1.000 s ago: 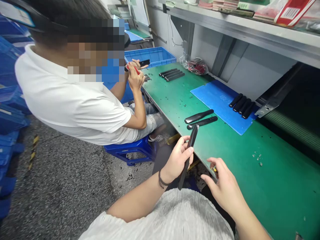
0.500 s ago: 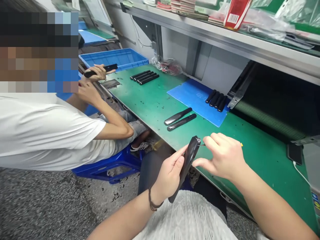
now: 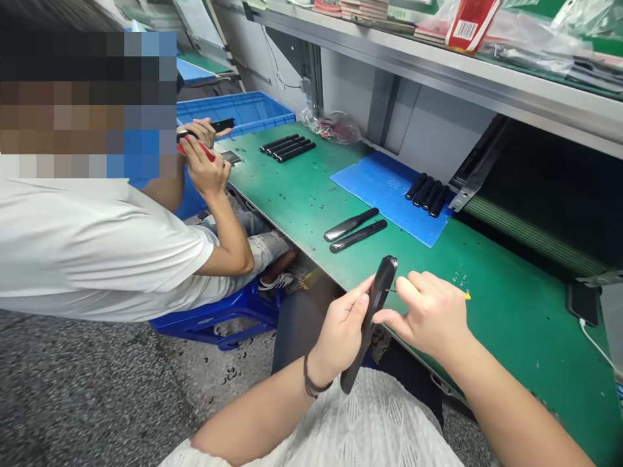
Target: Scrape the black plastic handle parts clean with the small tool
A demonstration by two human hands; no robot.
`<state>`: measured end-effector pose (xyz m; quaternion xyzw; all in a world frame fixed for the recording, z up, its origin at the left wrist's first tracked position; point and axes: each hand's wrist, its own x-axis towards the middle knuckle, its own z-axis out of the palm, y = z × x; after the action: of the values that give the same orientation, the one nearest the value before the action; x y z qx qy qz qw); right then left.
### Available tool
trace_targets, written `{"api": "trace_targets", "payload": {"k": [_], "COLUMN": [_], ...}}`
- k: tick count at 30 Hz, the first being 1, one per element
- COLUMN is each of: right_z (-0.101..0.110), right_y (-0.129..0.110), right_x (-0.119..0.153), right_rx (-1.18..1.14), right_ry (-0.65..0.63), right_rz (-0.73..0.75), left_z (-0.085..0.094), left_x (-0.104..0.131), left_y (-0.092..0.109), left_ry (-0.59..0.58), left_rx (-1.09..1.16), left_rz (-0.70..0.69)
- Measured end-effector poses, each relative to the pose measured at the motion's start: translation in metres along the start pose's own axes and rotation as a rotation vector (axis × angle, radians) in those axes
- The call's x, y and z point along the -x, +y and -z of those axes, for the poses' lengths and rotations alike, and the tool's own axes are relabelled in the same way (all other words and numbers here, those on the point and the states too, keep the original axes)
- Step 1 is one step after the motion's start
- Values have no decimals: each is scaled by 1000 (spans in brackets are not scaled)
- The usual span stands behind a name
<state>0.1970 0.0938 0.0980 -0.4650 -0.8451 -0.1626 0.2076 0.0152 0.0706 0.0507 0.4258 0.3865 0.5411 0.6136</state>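
By worktop front edge, right hand, curled round tool, shifted lower along black handle left hand pinches; I judge work advancing.

The long piece is black; the tool shows yellow. The surface is green, the floor speckled grey.

It's a factory workshop we're looking at here, an assembly line station: a long green-topped workbench runs beneath a metal shelf laden with plastic bags, and there's a row of four matching black handle-shaped parts laid out on it. Alongside, a co-worker in white sits on a blue plastic stool, with a blue plastic crate beyond and dark scraps littering the speckled floor.
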Motion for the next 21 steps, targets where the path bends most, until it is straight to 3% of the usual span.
{"api": "trace_targets", "payload": {"k": [9, 14, 21], "right_z": [-6, -10, -12], "right_y": [-20, -26, -28], "right_x": [8, 12, 18], "right_rx": [-125, -129, -77], "right_ry": [-47, -67, -56], "right_rz": [7, 51, 100], "left_z": [-4, -5, -5], "left_x": [-13, -19, -23], "left_y": [8, 12, 10], "left_ry": [32, 78, 44], "left_rx": [-38, 19, 107], "left_rz": [-34, 17, 82]}}
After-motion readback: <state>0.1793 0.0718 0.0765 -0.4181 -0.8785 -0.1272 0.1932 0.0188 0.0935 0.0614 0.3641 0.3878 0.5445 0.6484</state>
